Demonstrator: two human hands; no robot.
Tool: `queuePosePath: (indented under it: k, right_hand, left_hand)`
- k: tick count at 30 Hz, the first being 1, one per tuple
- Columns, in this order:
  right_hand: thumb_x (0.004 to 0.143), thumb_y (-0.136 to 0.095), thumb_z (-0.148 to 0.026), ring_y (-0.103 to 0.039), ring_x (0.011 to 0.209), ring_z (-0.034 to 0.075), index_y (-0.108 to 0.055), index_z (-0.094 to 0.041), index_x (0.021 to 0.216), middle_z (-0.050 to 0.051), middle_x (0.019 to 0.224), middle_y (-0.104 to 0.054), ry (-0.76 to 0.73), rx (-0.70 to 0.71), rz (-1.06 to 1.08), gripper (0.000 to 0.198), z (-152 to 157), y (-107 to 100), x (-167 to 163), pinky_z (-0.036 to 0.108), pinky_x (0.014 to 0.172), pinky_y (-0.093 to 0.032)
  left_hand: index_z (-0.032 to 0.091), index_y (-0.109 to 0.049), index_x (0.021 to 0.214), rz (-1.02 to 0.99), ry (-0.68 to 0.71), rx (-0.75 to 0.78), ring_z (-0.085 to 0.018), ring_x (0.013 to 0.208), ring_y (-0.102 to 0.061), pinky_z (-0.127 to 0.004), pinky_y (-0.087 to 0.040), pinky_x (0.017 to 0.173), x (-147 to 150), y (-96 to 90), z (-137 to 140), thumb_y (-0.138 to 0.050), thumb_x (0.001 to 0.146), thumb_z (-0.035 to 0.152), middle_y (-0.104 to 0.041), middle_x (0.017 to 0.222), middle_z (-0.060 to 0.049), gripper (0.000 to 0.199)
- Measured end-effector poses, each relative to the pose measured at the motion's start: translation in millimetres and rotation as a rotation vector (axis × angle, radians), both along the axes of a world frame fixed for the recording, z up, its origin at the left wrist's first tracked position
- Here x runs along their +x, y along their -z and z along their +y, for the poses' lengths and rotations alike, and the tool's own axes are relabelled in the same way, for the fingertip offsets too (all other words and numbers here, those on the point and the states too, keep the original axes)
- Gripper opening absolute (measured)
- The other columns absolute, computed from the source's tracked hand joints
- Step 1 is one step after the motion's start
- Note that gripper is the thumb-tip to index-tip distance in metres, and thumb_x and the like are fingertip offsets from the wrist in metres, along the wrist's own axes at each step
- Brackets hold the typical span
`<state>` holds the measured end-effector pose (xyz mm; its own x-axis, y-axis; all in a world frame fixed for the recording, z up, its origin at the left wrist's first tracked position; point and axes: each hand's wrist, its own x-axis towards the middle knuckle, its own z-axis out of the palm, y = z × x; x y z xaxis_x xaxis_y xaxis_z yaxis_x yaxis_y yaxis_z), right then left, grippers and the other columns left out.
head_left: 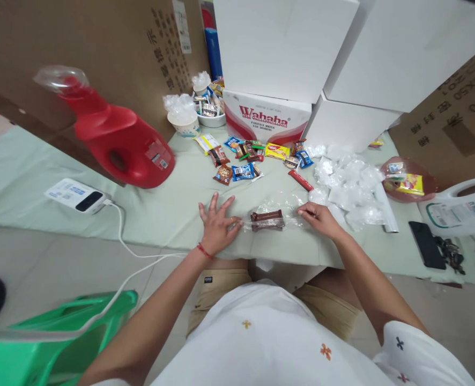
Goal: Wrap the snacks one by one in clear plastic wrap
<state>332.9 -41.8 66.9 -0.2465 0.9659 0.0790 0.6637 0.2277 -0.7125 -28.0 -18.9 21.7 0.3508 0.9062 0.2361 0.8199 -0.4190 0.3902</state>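
A piece of clear plastic film [289, 203] lies at the table's front edge, stretched between my hands. Dark brown wrapped snack bars [267, 220] sit side by side in the middle of it, partly covered by the film's near part. My left hand [219, 225] has thumb and index finger together at the film's left edge, its other fingers spread over the cloth. On the other side, my right hand [318, 217] pinches the film's right edge, with its remaining fingers curled.
Several wrapped snacks [243, 171] lie beyond the film, before a Wahaha box [265, 120]. Crumpled plastic bundles [348, 182] are piled at right, near a pink bowl [430, 187] and a phone [426, 244]. At left stand a red jug [125, 142] and a white cabled device [76, 195].
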Motion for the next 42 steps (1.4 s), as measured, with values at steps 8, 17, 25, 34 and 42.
queuePosePath:
  k: [8,17,25,34,42]
  right_hand:
    - [0.087,-0.072,-0.060,-0.059,0.119,0.034,-0.055,-0.024,0.148,0.014,0.127,-0.068,-0.115,0.077,-0.147,0.073,-24,-2,-24,0.051,0.104,-0.046]
    - [0.091,-0.057,-0.047,-0.055,0.064,0.017,-0.070,-0.019,0.081,0.000,0.068,-0.063,0.323,-0.281,0.047,0.032,1,27,-19,0.028,0.063,-0.041]
    - [0.094,-0.054,-0.034,-0.059,0.071,0.018,-0.070,-0.020,0.082,0.003,0.076,-0.069,0.328,-0.279,-0.214,0.025,10,34,-30,0.027,0.066,-0.038]
    - [0.090,-0.051,-0.009,-0.053,0.109,0.030,-0.071,-0.020,0.123,0.015,0.122,-0.062,0.405,0.402,-0.493,0.040,-13,17,-60,0.045,0.094,-0.046]
    - [0.103,-0.053,-0.032,-0.051,0.131,0.032,-0.060,-0.022,0.145,0.012,0.144,-0.062,0.013,0.266,-0.334,0.043,-19,36,-122,0.050,0.111,-0.043]
  left_hand:
    - [0.030,-0.082,0.084,-0.077,0.007,-0.038,-0.039,0.160,-0.018,-0.075,-0.002,0.123,12,-9.4,13,-0.063,0.094,0.043,-0.053,0.158,0.000,0.025]
    - [0.026,-0.073,0.075,-0.182,-0.124,-0.182,-0.034,0.146,-0.046,-0.075,-0.009,0.122,23,-7.6,33,-0.065,0.090,0.034,-0.076,0.126,-0.003,0.019]
    - [0.023,-0.047,0.148,-0.288,-0.107,-0.204,-0.033,0.134,-0.056,-0.060,-0.027,0.122,40,-0.3,33,-0.074,0.084,0.049,-0.064,0.142,-0.014,0.075]
    - [0.021,-0.070,0.089,-0.342,-0.103,-0.205,-0.020,0.080,-0.064,-0.032,-0.050,0.078,59,13.5,40,-0.057,0.093,0.032,-0.069,0.090,-0.005,0.017]
    - [0.021,-0.066,0.077,-0.465,-0.290,-0.279,-0.017,0.074,-0.061,-0.028,-0.048,0.073,48,12.5,40,-0.053,0.091,0.043,-0.066,0.076,-0.001,0.029]
